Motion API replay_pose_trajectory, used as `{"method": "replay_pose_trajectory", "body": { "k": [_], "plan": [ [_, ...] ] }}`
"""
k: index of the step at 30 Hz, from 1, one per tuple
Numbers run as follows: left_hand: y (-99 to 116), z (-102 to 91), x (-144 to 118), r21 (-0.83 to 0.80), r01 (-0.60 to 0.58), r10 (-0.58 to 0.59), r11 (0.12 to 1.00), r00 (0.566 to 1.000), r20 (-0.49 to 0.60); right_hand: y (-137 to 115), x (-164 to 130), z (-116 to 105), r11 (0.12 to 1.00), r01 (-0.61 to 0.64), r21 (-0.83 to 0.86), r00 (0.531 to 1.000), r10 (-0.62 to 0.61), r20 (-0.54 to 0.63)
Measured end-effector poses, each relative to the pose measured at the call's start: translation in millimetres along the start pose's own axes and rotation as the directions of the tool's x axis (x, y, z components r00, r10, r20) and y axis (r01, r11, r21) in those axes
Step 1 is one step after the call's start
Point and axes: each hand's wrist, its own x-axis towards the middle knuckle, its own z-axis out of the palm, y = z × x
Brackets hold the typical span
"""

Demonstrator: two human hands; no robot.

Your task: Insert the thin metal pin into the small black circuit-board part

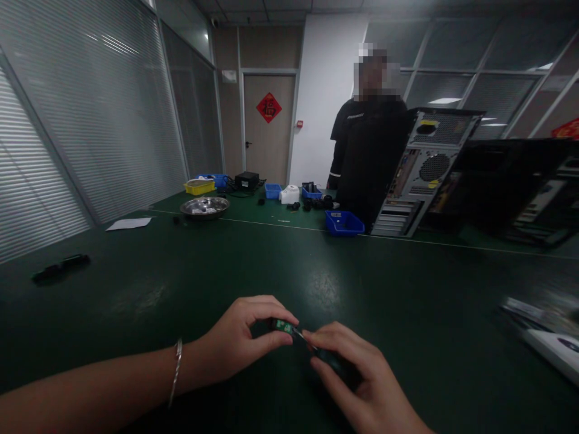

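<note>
My left hand (239, 337) pinches a small green circuit board (283, 326) with dark edges between thumb and fingers, just above the green table. From the right, my right hand (357, 367) grips a slim screwdriver-like tool (300, 335) with a thin metal shaft. The tool's tip meets the board's right end or lies very close to it; I cannot tell which. Most of its handle is hidden by my right fingers.
A dark elongated part (62, 267) lies at left, near white paper (129, 223). Farther back are a metal bowl (205, 207), a blue bin (344, 223) and a computer tower (425, 169). A blurred white-edged object (549, 346) lies at right. A person (368, 132) stands across the table.
</note>
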Motion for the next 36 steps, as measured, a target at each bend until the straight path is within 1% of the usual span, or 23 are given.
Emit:
{"method": "replay_pose_trajectory", "body": {
  "k": [6, 21, 26, 31, 36],
  "plan": [
    [1.3, 2.7, -1.9, 0.031, -0.061, 0.061, 0.998, 0.998, 0.015, 2.4, -0.3, 0.4, 1.000, -0.018, -0.007, 1.000, 0.018, 0.021],
    [1.3, 4.5, -5.0, 0.066, -0.072, 0.069, 0.995, 0.997, 0.043, 4.7, -1.9, 1.4, 0.999, 0.037, -0.001, 0.999, -0.037, 0.020],
    [1.9, 3.4, -2.8, 0.027, -0.096, 0.094, 0.995, 0.994, 0.051, 2.9, -0.7, 0.9, 0.999, 0.038, 0.038, 0.999, -0.038, 0.012],
    [4.8, 4.7, -2.2, -0.050, -0.088, 0.090, 0.995, 0.995, 0.048, 1.2, 0.8, 0.8, 0.998, 0.028, 0.055, 1.000, -0.028, 0.005],
    [3.8, 6.3, -2.7, -0.084, -0.088, 0.091, 0.993, 0.995, 0.032, 2.9, 0.5, 1.7, 0.997, 0.049, 0.062, 0.999, -0.049, 0.003]
  ]
}}
